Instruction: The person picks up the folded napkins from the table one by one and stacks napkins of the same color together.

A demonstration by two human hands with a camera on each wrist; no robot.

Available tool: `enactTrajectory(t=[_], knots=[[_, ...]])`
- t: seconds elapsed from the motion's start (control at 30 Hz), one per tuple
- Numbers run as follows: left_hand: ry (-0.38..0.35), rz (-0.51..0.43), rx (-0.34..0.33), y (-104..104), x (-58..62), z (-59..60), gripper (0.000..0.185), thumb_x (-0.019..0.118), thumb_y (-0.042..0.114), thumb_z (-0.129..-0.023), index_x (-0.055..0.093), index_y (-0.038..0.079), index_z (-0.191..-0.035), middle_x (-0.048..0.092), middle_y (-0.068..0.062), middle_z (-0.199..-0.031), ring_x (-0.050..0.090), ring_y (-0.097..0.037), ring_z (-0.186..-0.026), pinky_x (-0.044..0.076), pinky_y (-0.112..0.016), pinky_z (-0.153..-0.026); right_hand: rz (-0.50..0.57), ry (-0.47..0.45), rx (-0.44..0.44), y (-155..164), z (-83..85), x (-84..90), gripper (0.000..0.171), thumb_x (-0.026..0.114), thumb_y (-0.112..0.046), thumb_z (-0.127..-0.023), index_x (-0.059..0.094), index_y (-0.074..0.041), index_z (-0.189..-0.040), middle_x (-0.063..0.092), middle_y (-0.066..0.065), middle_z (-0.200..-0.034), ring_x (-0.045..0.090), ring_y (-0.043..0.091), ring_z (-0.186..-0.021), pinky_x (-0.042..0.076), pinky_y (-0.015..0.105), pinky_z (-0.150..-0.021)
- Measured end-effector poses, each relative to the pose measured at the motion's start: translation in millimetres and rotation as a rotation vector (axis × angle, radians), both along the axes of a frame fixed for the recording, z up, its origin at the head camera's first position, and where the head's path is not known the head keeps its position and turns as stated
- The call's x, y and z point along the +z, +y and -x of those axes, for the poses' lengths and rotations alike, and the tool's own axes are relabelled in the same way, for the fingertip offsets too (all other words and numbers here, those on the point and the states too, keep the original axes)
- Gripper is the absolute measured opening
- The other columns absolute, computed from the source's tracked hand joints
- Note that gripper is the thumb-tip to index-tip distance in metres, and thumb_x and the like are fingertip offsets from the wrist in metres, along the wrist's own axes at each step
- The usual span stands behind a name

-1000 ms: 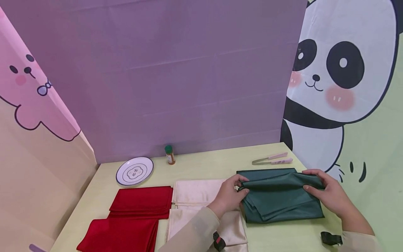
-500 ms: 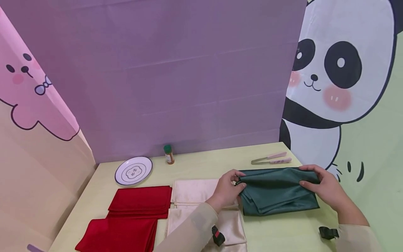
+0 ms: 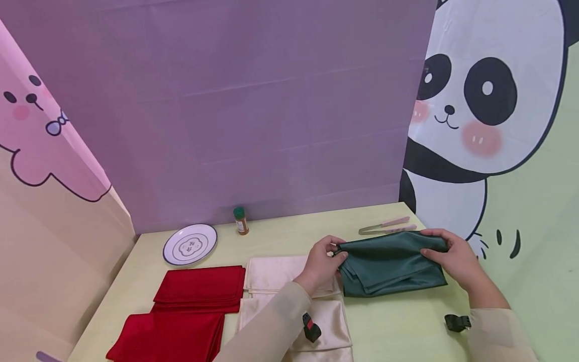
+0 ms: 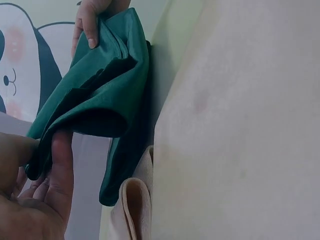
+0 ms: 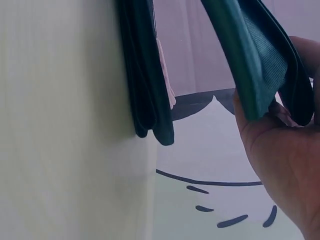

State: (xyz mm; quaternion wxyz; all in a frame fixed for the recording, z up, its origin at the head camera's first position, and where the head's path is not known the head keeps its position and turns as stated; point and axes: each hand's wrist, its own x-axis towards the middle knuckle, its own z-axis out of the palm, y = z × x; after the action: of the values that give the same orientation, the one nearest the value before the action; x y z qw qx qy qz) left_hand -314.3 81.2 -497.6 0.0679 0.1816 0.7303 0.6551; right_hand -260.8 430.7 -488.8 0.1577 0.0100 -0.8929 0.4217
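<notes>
A: What do the hands have hold of?

B: Both are on the dark green cloth [image 3: 391, 261], a folded satin piece at the right side of the pale yellow tabletop [image 3: 398, 327]. The left hand [image 3: 322, 264] pinches its left end, thumb on top and fingers curled under the fold. The right hand [image 3: 454, 260] grips the right end the same way, fingers wrapped over the upper layer.

A: Is the cloth lying flat?

B: Not entirely. The upper fold is raised between the two hands, while the lower layers rest on the tabletop. The left wrist view shows the gap: the green cloth [image 4: 102, 95] opens like a pocket, with one fingertip [image 4: 61, 150] pressed against its edge. In the right wrist view the held layer [image 5: 260, 65] stands apart from the lower layers [image 5: 147, 85] on the surface.

A: What lies around it?

B: Just left of it, partly under the left forearm, are two cream cloths [image 3: 276, 274], folded. Further left are two red cloths [image 3: 199, 289]. Toward the back stand a white plate [image 3: 190, 245] with a dark rim and a small spice bottle [image 3: 240, 220] with a green cap. Tongs [image 3: 384, 226] with pink handles lie behind the green cloth, near the panda backdrop [image 3: 475, 100].
</notes>
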Motion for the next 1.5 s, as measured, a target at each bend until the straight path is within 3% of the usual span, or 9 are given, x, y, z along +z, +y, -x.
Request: enactTrajectory(t=[0.33, 0.57, 0.77, 0.93, 1.2, 1.27, 1.4, 1.47, 1.5], knots=[[-0.016, 0.012, 0.051, 7, -3.1, 7.2, 0.027, 0.073, 0.005, -0.098, 0.069, 0.015, -0.123, 0.063, -0.002, -0.099, 0.066, -0.031, -0.059, 0.062, -0.056, -0.062, 0.15, -0.002, 0.008, 2, 18.2, -14.2, 0.055, 0.079, -0.018, -0.096, 0.056, -0.002, -0.144, 0.056, 0.001, -0.133, 0.049, 0.003, -0.109, 0.045, 0.012, -0.083], [-0.054, -0.024, 0.054, 11, -7.9, 9.6, 0.03, 0.074, 0.006, -0.098, 0.069, 0.011, -0.127, 0.064, -0.003, -0.104, 0.066, -0.029, -0.058, 0.063, -0.048, -0.059, 0.203, -0.023, -0.03, -3, 18.8, -18.3, 0.055, 0.08, -0.018, -0.095, 0.057, -0.002, -0.143, 0.054, 0.011, -0.138, 0.048, 0.007, -0.111, 0.045, 0.012, -0.083], [-0.08, -0.069, 0.032, 11, -11.2, 10.3, 0.033, 0.073, 0.007, -0.099, 0.067, 0.01, -0.131, 0.063, -0.006, -0.114, 0.07, -0.025, -0.073, 0.064, -0.046, -0.067, 0.21, -0.049, -0.058, -3, 19.9, -20.8, 0.059, 0.078, -0.023, -0.097, 0.053, -0.002, -0.147, 0.05, 0.021, -0.147, 0.048, 0.02, -0.12, 0.044, 0.011, -0.082], [-0.123, -0.097, 0.028, 12, -14.2, 11.0, 0.037, 0.072, 0.005, -0.099, 0.065, 0.01, -0.135, 0.061, -0.008, -0.124, 0.07, -0.019, -0.089, 0.064, -0.048, -0.078, 0.217, -0.087, -0.039, 1, 22.3, -24.3, 0.069, 0.077, -0.027, -0.098, 0.047, -0.002, -0.154, 0.041, 0.028, -0.158, 0.044, 0.031, -0.132, 0.04, 0.007, -0.084], [-0.137, -0.134, 0.038, 16, -16.8, 13.6, 0.045, 0.075, -0.001, -0.095, 0.063, 0.013, -0.135, 0.06, -0.01, -0.13, 0.074, -0.022, -0.085, 0.063, -0.042, -0.081, 0.26, -0.083, 0.028, 3, 21.1, -23.6, 0.079, 0.076, -0.018, -0.098, 0.033, -0.003, -0.163, 0.034, 0.031, -0.162, 0.037, 0.04, -0.146, 0.041, 0.004, -0.087], [-0.14, -0.147, 0.032, 17, -17.3, 14.3, 0.045, 0.075, -0.001, -0.095, 0.063, 0.013, -0.136, 0.06, -0.01, -0.131, 0.074, -0.022, -0.086, 0.063, -0.041, -0.082, 0.268, -0.075, 0.009, 3, 20.3, -23.4, 0.078, 0.075, -0.016, -0.099, 0.033, -0.003, -0.163, 0.035, 0.031, -0.161, 0.043, 0.034, -0.143, 0.042, 0.004, -0.087], [-0.157, -0.175, 0.009, 18, -19.5, 14.9, 0.046, 0.072, -0.001, -0.096, 0.062, 0.012, -0.139, 0.057, -0.009, -0.136, 0.073, -0.022, -0.094, 0.062, -0.037, -0.086, 0.269, -0.041, -0.047, 4, 19.3, -24.9, 0.072, 0.072, -0.01, -0.1, 0.036, 0.0, -0.161, 0.045, 0.034, -0.151, 0.054, 0.005, -0.118, 0.045, 0.007, -0.083], [-0.162, -0.172, 0.0, 18, -20.8, 14.4, 0.046, 0.072, 0.0, -0.097, 0.062, 0.013, -0.14, 0.055, -0.009, -0.139, 0.071, -0.021, -0.099, 0.061, -0.037, -0.089, 0.272, -0.034, -0.055, 4, 19.8, -26.1, 0.069, 0.07, -0.006, -0.1, 0.037, 0.002, -0.159, 0.047, 0.036, -0.146, 0.054, 0.004, -0.112, 0.046, 0.008, -0.081], [-0.159, -0.163, -0.004, 18, -21.4, 13.8, 0.046, 0.071, 0.001, -0.097, 0.061, 0.013, -0.141, 0.055, -0.009, -0.141, 0.07, -0.021, -0.101, 0.06, -0.037, -0.09, 0.275, -0.04, -0.046, 5, 20.0, -26.4, 0.069, 0.068, -0.005, -0.1, 0.035, 0.003, -0.16, 0.045, 0.037, -0.149, 0.054, 0.009, -0.119, 0.045, 0.007, -0.082]])
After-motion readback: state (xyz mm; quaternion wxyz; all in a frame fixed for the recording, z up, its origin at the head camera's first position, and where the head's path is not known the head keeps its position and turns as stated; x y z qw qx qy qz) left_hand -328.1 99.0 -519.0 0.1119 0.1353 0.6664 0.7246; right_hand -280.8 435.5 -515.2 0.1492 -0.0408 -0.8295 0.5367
